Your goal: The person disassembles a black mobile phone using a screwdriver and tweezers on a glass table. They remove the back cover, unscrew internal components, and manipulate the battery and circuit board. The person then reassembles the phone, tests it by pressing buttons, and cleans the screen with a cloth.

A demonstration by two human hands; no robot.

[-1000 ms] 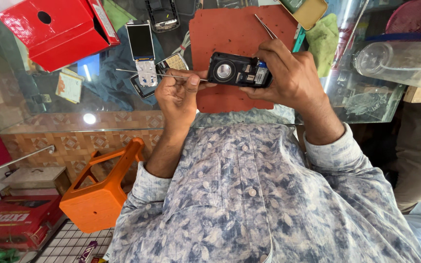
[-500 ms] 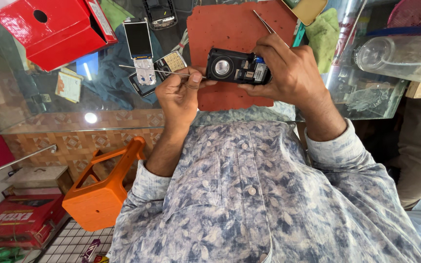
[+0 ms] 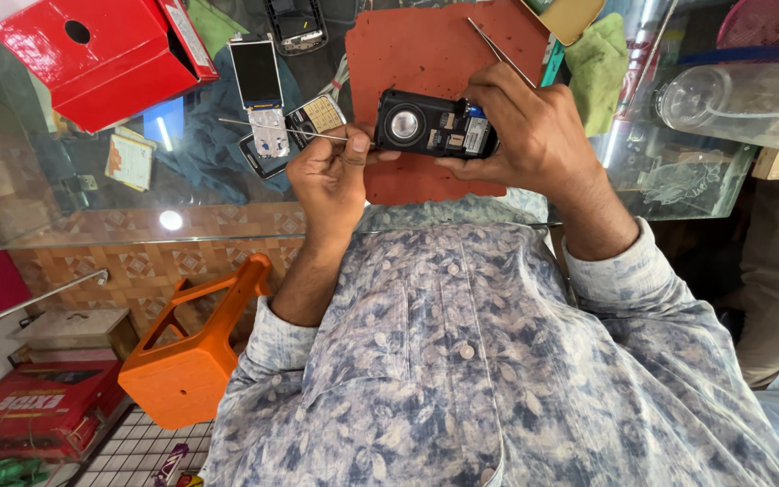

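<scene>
Opened black phone body (image 3: 435, 124) is held above the red mat (image 3: 426, 54), back side up, round speaker visible at its 9 o'clock end.

Right hand (image 3: 534, 135) is clamped on the phone from the 3 o'clock side: fingers wrapped over the far edge, thumb under the near edge. Most of the phone sticks out of the grip toward 9 o'clock.

Left hand (image 3: 331, 176) is clenched around a thin metal tool (image 3: 272, 128), pinched between thumb and forefinger. Tool shaft runs out toward 9 o'clock; the working end is hidden by the thumb, so contact with the phone cannot be told. The left thumb sits just beside the phone's speaker end.

On the glass bench (image 3: 92, 194): a dismantled flip phone (image 3: 259, 90) with screen and keypad parts at 10 o'clock of the left hand, red box (image 3: 101, 54) further out at 10 o'clock, tweezers (image 3: 498, 50) on the mat at 12 o'clock, green cloth (image 3: 599, 63) at 1 o'clock, clear plastic container (image 3: 741, 95) at 2 o'clock. Orange stool (image 3: 191, 361) is seen below the bench at 7 o'clock.
</scene>
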